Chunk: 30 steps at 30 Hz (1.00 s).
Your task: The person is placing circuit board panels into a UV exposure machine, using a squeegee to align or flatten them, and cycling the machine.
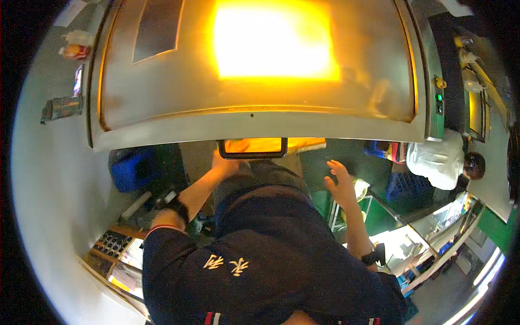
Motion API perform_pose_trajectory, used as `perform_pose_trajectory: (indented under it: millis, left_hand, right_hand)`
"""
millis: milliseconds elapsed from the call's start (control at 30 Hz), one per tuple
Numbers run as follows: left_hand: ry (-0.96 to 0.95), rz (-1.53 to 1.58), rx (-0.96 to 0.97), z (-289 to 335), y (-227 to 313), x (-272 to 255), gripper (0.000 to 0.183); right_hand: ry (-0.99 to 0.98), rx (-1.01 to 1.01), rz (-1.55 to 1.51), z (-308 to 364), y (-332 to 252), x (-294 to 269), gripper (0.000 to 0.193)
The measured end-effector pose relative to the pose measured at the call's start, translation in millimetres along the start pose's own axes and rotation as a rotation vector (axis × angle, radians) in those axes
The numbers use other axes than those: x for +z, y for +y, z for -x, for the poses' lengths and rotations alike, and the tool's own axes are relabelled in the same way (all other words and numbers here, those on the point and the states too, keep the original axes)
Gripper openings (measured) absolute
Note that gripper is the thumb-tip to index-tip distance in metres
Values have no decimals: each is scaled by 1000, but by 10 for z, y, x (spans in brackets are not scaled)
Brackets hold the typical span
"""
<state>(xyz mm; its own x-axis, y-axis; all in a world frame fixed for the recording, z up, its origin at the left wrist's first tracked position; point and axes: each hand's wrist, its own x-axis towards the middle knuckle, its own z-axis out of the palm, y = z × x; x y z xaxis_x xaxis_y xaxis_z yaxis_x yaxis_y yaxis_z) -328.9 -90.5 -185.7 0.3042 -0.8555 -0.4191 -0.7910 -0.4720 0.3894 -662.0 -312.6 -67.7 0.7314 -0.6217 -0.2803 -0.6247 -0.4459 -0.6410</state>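
A large grey machine panel with a brightly glowing yellow window [273, 40] fills the upper view. A black rectangular loop [253, 157], like a handle, hangs at the panel's lower edge. My left hand [230, 157] is behind the left side of this loop, and part of it shows through, lit orange. Its fingers are blurred and partly hidden, so I cannot tell whether they grip anything. A yellow-lit flat piece [306, 144] shows under the edge, right of the loop. My right hand [341, 187] is raised to the right, open, with fingers apart and holding nothing.
A blue container [131, 170] stands on the floor at left. At right are a person in a white top [436, 160], a blue crate [409, 187] and a metal-framed bench [401, 244]. A green-lit control box [439, 103] is on the machine's right side.
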Motion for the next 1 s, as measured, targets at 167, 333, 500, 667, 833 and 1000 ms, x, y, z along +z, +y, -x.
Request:
perform_pose_trajectory:
  millis: [167, 333, 500, 667, 833, 1000]
  left_hand:
    - [454, 51, 154, -907, -205, 470, 46]
    - [535, 83, 79, -1051, -245, 551, 48]
    - [585, 109, 16, -716, -414, 651, 51]
    - [50, 50, -272, 447, -611, 587, 81]
    - [20, 341, -672, 1757, -963, 332, 70]
    - [62, 381, -862, 2250, -739, -98, 69]
  right_hand:
    - [-62, 302, -94, 575, 198, -94, 43]
    - [-43, 399, -119, 950, 642, -186, 40]
    - [277, 237, 281, 147, 1095, -1144, 30]
    - [641, 125, 612, -1108, 1936, -2693, 41]
    - [677, 671, 604, -1829, 2699, -3281, 90]
    - [748, 775, 479, -2023, 2794, -3211, 101]
